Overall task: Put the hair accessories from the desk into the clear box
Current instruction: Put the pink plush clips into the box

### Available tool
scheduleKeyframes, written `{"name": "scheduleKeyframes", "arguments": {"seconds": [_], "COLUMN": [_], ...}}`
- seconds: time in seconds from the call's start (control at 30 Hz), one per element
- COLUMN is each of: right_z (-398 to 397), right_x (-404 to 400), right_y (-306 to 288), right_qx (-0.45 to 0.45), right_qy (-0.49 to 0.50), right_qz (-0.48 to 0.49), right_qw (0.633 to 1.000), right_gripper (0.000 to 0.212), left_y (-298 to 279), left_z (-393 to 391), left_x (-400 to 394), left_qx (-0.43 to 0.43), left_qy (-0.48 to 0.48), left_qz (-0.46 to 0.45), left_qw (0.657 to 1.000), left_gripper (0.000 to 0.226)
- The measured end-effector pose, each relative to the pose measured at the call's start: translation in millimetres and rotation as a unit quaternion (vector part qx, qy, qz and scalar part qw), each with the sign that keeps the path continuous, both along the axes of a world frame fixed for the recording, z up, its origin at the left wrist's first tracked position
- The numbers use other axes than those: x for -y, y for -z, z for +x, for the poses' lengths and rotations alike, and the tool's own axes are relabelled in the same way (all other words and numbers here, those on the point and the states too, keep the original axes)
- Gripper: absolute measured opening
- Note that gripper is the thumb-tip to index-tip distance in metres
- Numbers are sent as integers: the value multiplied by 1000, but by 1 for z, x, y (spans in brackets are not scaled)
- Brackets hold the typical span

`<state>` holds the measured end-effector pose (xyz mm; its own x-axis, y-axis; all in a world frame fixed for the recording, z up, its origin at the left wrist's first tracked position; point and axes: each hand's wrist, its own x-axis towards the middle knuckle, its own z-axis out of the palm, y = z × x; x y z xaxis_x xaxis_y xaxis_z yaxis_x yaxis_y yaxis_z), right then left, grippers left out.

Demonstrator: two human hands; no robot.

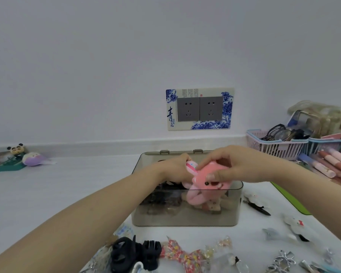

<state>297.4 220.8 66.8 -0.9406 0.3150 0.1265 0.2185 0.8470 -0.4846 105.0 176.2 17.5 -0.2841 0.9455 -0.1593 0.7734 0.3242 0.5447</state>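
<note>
White desk (67, 184) against a plain wall, clear box (185, 217) open in the middle.
We have both hands over the box: left hand (175, 170) and right hand (232, 164) each curled round the pink plush hair tie (207, 180), half lowered inside. It looks soft and light, so we'd grip the stuffed head. Black claw clips (135, 253) and the red bow (182, 255) wait in front, stiffer.
</note>
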Motion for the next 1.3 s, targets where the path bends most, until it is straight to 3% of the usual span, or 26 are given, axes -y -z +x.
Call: {"name": "scheduleKeyframes", "arguments": {"seconds": [0.1,0.37,0.5,0.77,0.87,0.97,1.1,1.2,1.3], "right_z": [3,-5,-14,-29,-25,-16,-10,-10,-9], "right_x": [0,-1,-4,-11,-13,-17,-20,-21,-17], "right_y": [2,2,8,16,9,-1,-3,-1,0], "right_qx": [50,153,202,250,256,210,39,-49,-68], "right_qy": [9,48,48,55,47,47,103,136,144], "right_qz": [9,66,108,122,80,64,6,-77,-146], "right_qw": [999,985,972,959,962,974,994,986,976], "right_gripper": [21,20,20,11,8,10,18,22,24], "left_y": [-2,-1,-1,-6,-6,-10,-20,-28,-32], "left_z": [3,3,2,8,8,9,15,20,25], "left_x": [5,6,7,14,16,22,23,21,23], "left_qx": [23,50,51,70,74,123,232,352,410], "left_qy": [8,20,22,31,19,-15,-31,-24,-13], "left_qz": [1,9,14,34,37,88,137,143,156], "left_qw": [1000,998,998,997,996,988,963,925,899], "left_gripper": [55,58,70,66,74,64,37,30,23]}}
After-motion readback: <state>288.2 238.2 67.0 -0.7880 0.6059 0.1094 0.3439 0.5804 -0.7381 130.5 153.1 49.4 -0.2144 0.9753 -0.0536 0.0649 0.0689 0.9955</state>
